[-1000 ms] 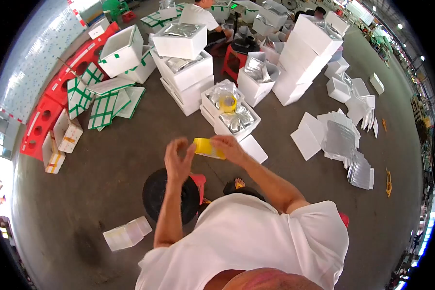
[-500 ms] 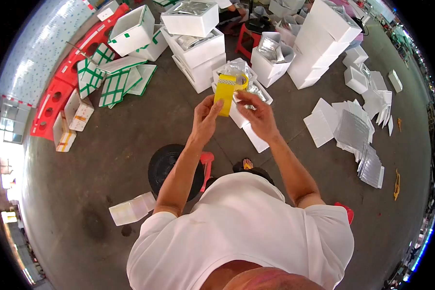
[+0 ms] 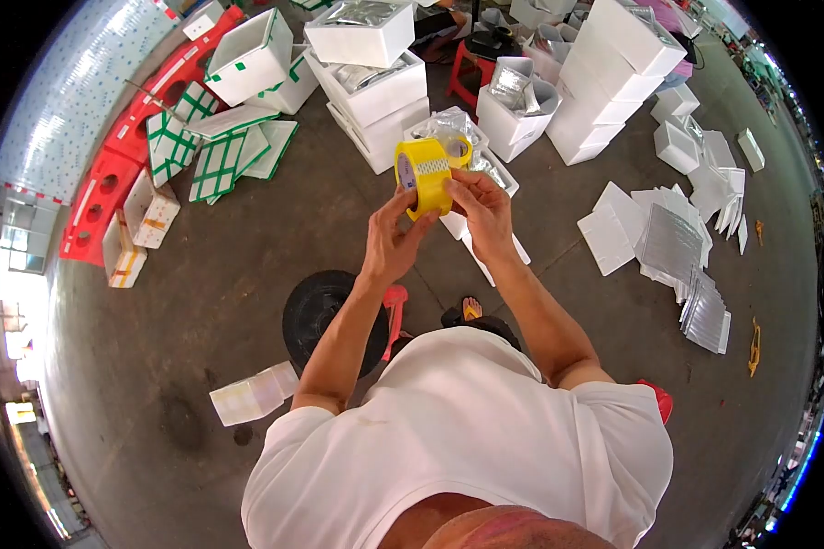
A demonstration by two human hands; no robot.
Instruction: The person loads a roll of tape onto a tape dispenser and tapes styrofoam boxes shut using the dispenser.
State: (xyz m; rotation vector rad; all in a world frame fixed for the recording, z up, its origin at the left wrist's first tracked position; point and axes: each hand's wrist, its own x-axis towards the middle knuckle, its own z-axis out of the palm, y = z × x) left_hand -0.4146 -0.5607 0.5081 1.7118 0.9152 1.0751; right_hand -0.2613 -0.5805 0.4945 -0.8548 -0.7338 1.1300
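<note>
A roll of yellow packing tape (image 3: 428,183) is held up in front of me, tilted so that its core faces left. My left hand (image 3: 395,236) grips its lower left side, fingers at the core and thumb below. My right hand (image 3: 482,206) has its thumb and fingertips closed against the roll's right edge. Just behind the roll, a second yellow tape roll (image 3: 459,153) rests on a foam box with silver foil lining (image 3: 493,169), partly hidden by my hands.
Stacked white foam boxes (image 3: 375,101) stand ahead, with a taller stack (image 3: 604,91) right of them. Loose foam lids (image 3: 613,229) and silver foil sheets (image 3: 670,247) lie on the right. Green-taped lids (image 3: 238,160) lean near a red barrier (image 3: 96,210). A round black object (image 3: 325,320) stands near my left forearm.
The tape roll has turned, so its core opening now shows on the left. My right hand has closed in on the roll's right edge, and my left fingers have shifted to the core.
</note>
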